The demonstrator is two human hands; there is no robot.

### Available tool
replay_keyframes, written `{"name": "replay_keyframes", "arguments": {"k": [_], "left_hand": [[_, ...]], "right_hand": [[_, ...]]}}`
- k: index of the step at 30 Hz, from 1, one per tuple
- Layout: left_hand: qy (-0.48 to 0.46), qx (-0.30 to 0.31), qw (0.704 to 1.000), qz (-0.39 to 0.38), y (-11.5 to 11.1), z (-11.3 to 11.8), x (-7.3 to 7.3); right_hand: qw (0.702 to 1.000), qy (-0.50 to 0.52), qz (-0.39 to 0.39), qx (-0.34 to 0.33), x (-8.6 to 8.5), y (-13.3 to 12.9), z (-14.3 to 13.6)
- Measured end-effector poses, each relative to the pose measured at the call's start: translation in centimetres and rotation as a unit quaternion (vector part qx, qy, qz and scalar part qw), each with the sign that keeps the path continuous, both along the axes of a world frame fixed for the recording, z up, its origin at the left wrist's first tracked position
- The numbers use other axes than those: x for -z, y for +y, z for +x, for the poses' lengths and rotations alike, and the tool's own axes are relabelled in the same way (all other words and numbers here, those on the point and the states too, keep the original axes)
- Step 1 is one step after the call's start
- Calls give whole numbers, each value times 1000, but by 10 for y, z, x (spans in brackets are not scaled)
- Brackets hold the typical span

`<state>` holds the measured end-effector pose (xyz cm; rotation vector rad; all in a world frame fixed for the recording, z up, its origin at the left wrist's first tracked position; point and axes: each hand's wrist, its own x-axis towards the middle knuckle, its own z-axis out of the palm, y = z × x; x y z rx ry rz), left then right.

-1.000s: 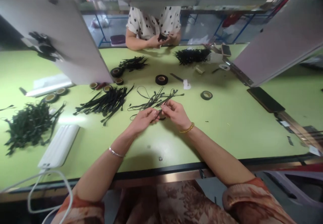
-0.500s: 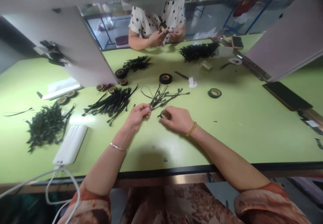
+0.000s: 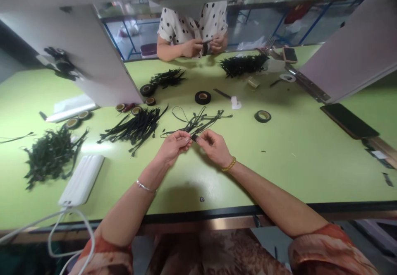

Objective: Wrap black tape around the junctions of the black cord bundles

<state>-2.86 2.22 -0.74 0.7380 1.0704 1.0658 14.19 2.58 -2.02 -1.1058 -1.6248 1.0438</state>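
Note:
My left hand point(image 3: 174, 147) pinches the end of a thin black cable over the green table point(image 3: 279, 171). Close against it on the right, my right hand point(image 3: 215, 146) has its fingers closed on a black tape roll point(image 3: 194, 137), seen edge-on and mostly hidden by the fingers. Just beyond both hands lies a loose spread of black cables point(image 3: 201, 121). A dense bundle of black cables point(image 3: 133, 128) is left of my left hand. Farther back sits another black tape roll point(image 3: 202, 97).
A tangled cable pile point(image 3: 54, 153) and a white power bank point(image 3: 82, 180) are at the left. Another tape roll point(image 3: 262, 116) and a dark phone point(image 3: 349, 120) lie right. Across the table, a person in a dotted shirt point(image 3: 192, 27) handles a small dark item.
My right hand has moved left to meet my left hand, and the tape roll in it has turned edge-on. The person opposite has brought their hands closer around a dark item.

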Motion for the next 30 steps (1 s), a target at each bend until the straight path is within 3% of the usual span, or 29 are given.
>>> {"name": "replay_keyframes", "arguments": {"k": [18, 24, 30], "left_hand": [[59, 14, 995, 74, -6, 13, -2], [114, 23, 986, 120, -6, 11, 0], [142, -11, 982, 121, -6, 12, 2]], "right_hand": [[998, -33, 6, 61, 4, -2, -3], [999, -18, 6, 51, 4, -1, -3], [1000, -3, -5, 23, 4, -4, -5]]}}
